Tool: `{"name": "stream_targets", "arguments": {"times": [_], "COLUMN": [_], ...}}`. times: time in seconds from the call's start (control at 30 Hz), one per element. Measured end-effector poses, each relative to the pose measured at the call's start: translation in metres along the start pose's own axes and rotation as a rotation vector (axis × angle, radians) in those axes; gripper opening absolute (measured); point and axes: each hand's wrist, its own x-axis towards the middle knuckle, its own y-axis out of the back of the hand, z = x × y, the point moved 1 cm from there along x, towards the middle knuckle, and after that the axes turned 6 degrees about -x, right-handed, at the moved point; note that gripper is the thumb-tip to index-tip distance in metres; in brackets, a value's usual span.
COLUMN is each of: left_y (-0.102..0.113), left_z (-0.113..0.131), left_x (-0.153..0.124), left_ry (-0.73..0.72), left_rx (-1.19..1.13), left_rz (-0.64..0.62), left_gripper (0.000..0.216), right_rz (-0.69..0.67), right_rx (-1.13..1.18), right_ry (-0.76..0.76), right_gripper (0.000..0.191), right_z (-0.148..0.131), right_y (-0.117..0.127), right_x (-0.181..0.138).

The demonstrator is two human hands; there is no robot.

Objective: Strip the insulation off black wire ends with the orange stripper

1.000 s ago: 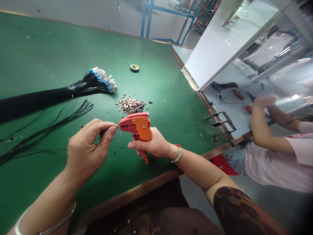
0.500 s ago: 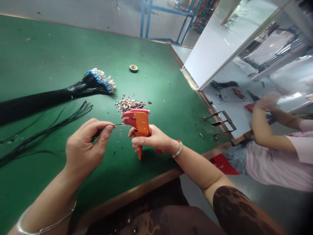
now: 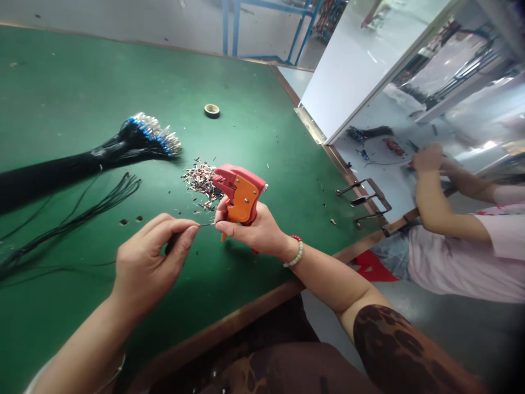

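Note:
Between thumb and forefinger, my left hand (image 3: pixel 153 262) pinches a thin black wire (image 3: pixel 205 225) whose bare end points right. That end reaches the thumb and fingertips of my right hand (image 3: pixel 254 230); whether they grip it I cannot tell. My right hand is wrapped round the red and orange wire stripper (image 3: pixel 241 194), whose jaws point left, above the wire. Behind the tool lies a pile of cut wire bits (image 3: pixel 203 180). Left of it are a thick black wire bundle (image 3: pixel 61 167) with blue and silver ends and a loose bunch of black wires (image 3: pixel 82 219).
A roll of black tape (image 3: pixel 212 111) lies on the green tabletop (image 3: pixel 143 82). A metal bracket (image 3: pixel 367 202) sits at the right edge, beside a white panel (image 3: pixel 361 65). Further right, a co-worker's hands (image 3: pixel 429 158) are over another table.
The stripper has moved up and tilted, off the wire's end. My left hand has shifted slightly right and down, bringing the wire tip to my right fingertips. The camera view has shifted a little.

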Motion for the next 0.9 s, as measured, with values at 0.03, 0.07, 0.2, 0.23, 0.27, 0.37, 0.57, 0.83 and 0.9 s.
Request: {"name": "stream_targets", "arguments": {"times": [0.03,0.07,0.2,0.23,0.27,0.37,0.57,0.83,0.9], "left_y": [-0.001,-0.002,-0.003,-0.004,-0.004,-0.005,-0.007,-0.001,0.004], "left_z": [0.0,0.0,-0.004,-0.005,-0.006,-0.006,0.002,0.002,-0.001], "left_x": [-0.001,-0.001,-0.005,-0.006,-0.007,-0.01,-0.007,-0.005,-0.004], "left_ry": [-0.003,-0.002,-0.012,-0.018,-0.024,-0.044,-0.023,0.008,0.063], "left_rx": [0.0,0.001,0.027,0.035,0.043,0.064,0.069,0.053,0.055], "left_rz": [-0.004,-0.011,-0.036,-0.042,-0.049,-0.042,-0.017,0.021,0.07], "left_gripper": [0.008,0.008,0.007,0.007,0.007,0.006,0.01,0.01,0.012], "right_rz": [0.0,-0.003,-0.008,-0.004,0.0,0.034,0.089,0.153,0.235], "right_rx": [-0.018,-0.036,-0.078,-0.083,-0.088,-0.084,-0.018,0.037,0.016], "right_ry": [0.012,0.021,0.054,0.059,0.057,0.027,0.022,0.04,0.072], "right_gripper": [0.035,0.034,0.029,0.027,0.026,0.027,0.033,0.035,0.036], "right_z": [0.001,0.002,0.005,0.006,0.006,0.007,0.0,-0.002,-0.004], "right_y": [0.0,0.0,0.002,0.002,0.002,0.0,-0.004,0.006,0.017], "right_x": [0.0,0.0,0.0,0.0,0.0,0.0,-0.001,0.005,0.01]}}
